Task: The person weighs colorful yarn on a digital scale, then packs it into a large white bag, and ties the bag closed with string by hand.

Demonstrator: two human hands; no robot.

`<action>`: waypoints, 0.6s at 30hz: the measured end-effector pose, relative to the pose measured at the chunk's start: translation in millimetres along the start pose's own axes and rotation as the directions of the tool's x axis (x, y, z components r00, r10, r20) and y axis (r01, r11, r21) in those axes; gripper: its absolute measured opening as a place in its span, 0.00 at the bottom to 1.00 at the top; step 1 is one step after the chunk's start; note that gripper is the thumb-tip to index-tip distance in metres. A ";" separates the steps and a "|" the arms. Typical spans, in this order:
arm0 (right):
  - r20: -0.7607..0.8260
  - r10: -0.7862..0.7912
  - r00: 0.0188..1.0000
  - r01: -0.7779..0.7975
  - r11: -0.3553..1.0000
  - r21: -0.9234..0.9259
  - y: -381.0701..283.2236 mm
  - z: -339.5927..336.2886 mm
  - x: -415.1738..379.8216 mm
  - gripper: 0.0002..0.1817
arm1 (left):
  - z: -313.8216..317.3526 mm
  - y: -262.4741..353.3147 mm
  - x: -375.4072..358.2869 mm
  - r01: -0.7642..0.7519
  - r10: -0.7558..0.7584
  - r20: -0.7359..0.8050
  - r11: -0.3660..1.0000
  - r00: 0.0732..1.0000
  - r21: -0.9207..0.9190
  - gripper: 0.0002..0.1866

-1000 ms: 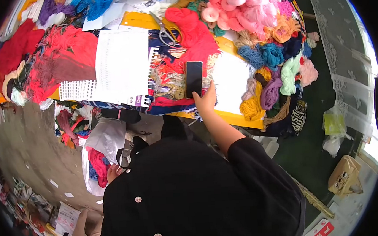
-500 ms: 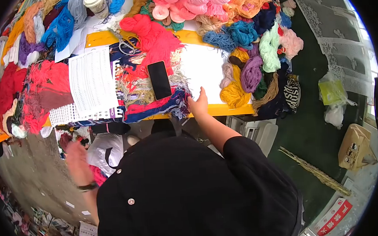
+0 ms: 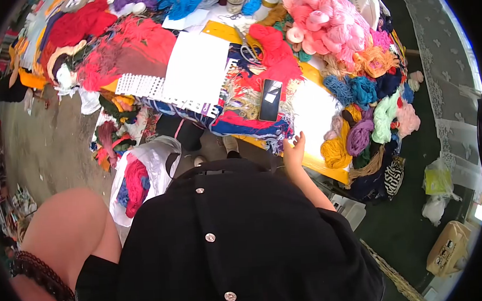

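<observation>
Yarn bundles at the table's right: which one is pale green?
The long bundle between the purple bundle and light pink bundle; only it is pale green.

Right hand point(image 3: 293, 151) loosely spread, left arm point(image 3: 69, 224) sharply bent.

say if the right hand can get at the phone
Probably yes: the right hand is open near the table edge, and the phone lies uncovered on loose yarn close by.

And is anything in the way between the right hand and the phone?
Nothing tall that I can see. Only some low, frayed yarn lies between the right hand and the phone, and nothing covers the phone.
</observation>
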State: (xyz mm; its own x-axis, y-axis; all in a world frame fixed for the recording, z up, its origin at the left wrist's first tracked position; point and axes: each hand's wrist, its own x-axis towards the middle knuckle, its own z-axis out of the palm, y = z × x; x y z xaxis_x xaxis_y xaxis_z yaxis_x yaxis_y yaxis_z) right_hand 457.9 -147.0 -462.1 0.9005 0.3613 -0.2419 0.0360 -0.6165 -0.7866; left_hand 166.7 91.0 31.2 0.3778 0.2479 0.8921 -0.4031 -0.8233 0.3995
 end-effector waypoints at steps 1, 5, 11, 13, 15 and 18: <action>0.029 0.016 0.999 -0.018 0.999 0.051 -5.8 1.4 -4.7 0.39 | -5.9 5.4 -2.7 -0.004 0.004 -0.002 1.000 1.000 0.016 0.16; 0.128 0.063 0.990 -0.081 0.987 0.137 -16.2 9.1 -21.5 0.38 | -28.4 25.8 -13.6 -0.029 0.030 -0.017 0.998 0.999 0.064 0.16; 0.163 -0.005 0.987 -0.010 0.996 0.091 -7.6 14.3 -42.4 0.38 | -55.4 39.1 -32.0 -0.039 0.049 -0.099 0.995 0.994 0.096 0.17; 0.168 0.010 0.986 -0.028 0.994 0.104 -3.4 13.2 -47.8 0.37 | -60.6 42.1 -45.4 -0.038 0.049 -0.117 0.995 0.992 0.094 0.17; 0.165 -0.015 0.986 -0.006 0.992 0.127 6.0 16.4 -48.2 0.37 | -57.9 45.0 -51.4 -0.034 0.049 -0.135 0.994 0.990 0.108 0.17; 0.164 0.046 0.985 -0.077 0.980 0.185 4.9 15.6 -53.9 0.36 | -66.8 49.3 -56.0 -0.029 0.048 -0.133 0.989 0.990 0.144 0.17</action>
State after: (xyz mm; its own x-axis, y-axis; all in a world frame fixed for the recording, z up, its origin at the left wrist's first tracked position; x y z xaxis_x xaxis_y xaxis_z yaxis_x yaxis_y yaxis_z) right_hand 402.7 -158.5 -461.7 0.8181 0.4423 -0.3677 -0.1140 -0.5019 -0.8574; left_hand 70.0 70.7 15.0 0.2434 0.2738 0.9305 -0.2898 -0.8950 0.3392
